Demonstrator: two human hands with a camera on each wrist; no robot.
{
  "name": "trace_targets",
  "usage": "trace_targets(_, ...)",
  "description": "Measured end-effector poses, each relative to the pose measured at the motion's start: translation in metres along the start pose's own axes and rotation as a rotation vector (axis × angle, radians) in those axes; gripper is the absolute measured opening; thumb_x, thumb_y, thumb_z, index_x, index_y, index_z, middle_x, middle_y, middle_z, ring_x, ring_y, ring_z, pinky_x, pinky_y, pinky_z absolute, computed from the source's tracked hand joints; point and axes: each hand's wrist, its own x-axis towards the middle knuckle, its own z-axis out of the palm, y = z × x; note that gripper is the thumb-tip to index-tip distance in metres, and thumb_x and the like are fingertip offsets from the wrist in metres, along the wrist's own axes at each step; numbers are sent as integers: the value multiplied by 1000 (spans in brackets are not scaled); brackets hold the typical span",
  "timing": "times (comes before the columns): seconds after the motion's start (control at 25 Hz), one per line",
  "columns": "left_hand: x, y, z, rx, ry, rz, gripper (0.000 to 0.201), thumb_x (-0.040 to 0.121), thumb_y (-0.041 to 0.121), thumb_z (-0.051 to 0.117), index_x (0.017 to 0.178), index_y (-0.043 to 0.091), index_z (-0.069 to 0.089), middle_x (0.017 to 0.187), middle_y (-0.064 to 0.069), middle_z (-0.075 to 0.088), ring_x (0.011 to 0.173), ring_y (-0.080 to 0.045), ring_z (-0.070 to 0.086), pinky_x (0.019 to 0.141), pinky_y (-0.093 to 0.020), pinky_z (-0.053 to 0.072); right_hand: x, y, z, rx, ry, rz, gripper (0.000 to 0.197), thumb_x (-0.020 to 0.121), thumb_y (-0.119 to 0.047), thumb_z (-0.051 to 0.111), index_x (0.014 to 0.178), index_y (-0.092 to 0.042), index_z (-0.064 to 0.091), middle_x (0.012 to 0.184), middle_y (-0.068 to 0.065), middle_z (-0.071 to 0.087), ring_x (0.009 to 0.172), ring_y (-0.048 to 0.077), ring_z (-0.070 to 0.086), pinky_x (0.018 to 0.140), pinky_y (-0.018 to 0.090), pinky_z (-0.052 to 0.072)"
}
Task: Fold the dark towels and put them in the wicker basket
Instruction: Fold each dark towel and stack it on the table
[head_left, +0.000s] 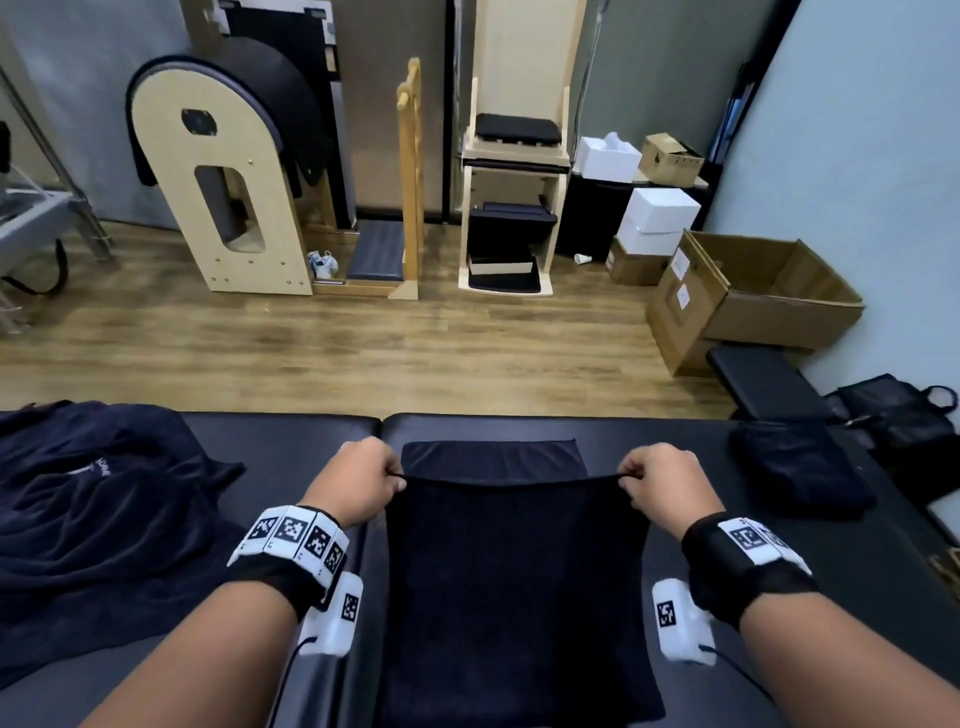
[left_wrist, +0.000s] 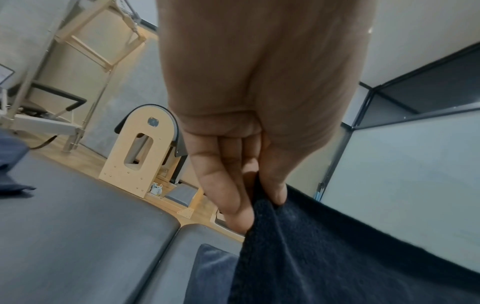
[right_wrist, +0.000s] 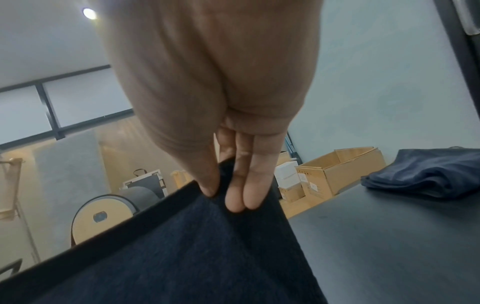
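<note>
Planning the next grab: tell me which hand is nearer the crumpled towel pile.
Left. The left hand pinches the held towel beside the crumpled towel pile; the right hand pinches its opposite corner, farther away.

1. The held towel (head_left: 514, 582) is very dark navy, plain.
2. The padded table (head_left: 810, 597) is black.
3. The floor (head_left: 363, 343) is brown wood-grain.
4. The wristbands (head_left: 296, 540) carry black-and-white square markers.
5. The left heap (head_left: 93, 509) looks navy, perhaps with white lettering.
</note>
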Motion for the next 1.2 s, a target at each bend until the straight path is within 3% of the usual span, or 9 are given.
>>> trace_targets(0.16,53,-9,0,7,-11,-10,21,86,20,68,66,20,64,54,1,62,71,-23,65,74,-36,58,47,-12,6,-61,7,-21,15,84,-11,63,83,-20,75,90,2,75,99,30,66,86,33,52)
trace_targets(0.28,93,-18,8,21,10,-47,14,85,23,69,72,18,66,60,-2,65,76,-26,66,76,-37,57,93,-9,22,-63,-28,-51,12,85,-14,65,85,-20,75,90,3,75,100,30,66,87,33,52)
trace_targets(0.4,124,-25,26,32,9,-123,11,84,25,67,75,18,66,76,-6,68,83,-29,64,75,-37,56,133,-1,44,-66,-74,-55,9,85,-18,68,89,-21,75,94,8,76,100,32,67,87,33,52)
trace_targets(0.56,168,-40,57,68,-12,-201,15,86,24,63,73,16,60,78,-8,66,84,-34,63,73,-40,55,178,12,83,-46,-151,-43,8,86,-18,67,90,-19,74,94,9,75,101,34,66,90,37,54)
trace_targets(0.72,190,-46,84,164,-63,-157,8,83,20,68,88,15,63,101,-14,66,99,-36,62,82,-40,52,199,19,112,-66,-251,-39,19,87,-14,67,105,-18,73,111,11,70,110,34,62,96,38,51)
trace_targets(0.8,195,-47,89,193,-84,-106,18,81,17,71,98,16,67,107,-11,61,103,-33,59,87,-40,51,204,20,118,-81,-272,-42,27,86,-14,68,113,-19,68,119,11,63,113,34,59,96,38,49)
trace_targets(0.92,202,-47,89,259,-124,-62,16,79,15,72,95,15,72,107,-12,56,105,-34,57,88,-44,52,208,18,122,-154,-343,-31,24,87,-16,65,110,-22,66,115,8,65,109,31,61,88,34,47)
trace_targets(1.08,196,-42,86,269,-179,-99,12,77,12,65,86,20,67,102,-10,64,101,-32,62,83,-35,53,199,11,118,-221,-413,-1,19,82,-13,58,96,-23,66,106,10,67,95,33,64,81,36,54)
trace_targets(1.2,183,-39,74,231,-198,-121,20,77,13,64,95,20,66,104,-9,65,101,-32,63,81,-34,51,188,5,103,-221,-372,-1,16,80,-13,55,90,-23,62,103,10,64,93,35,62,80,37,53)
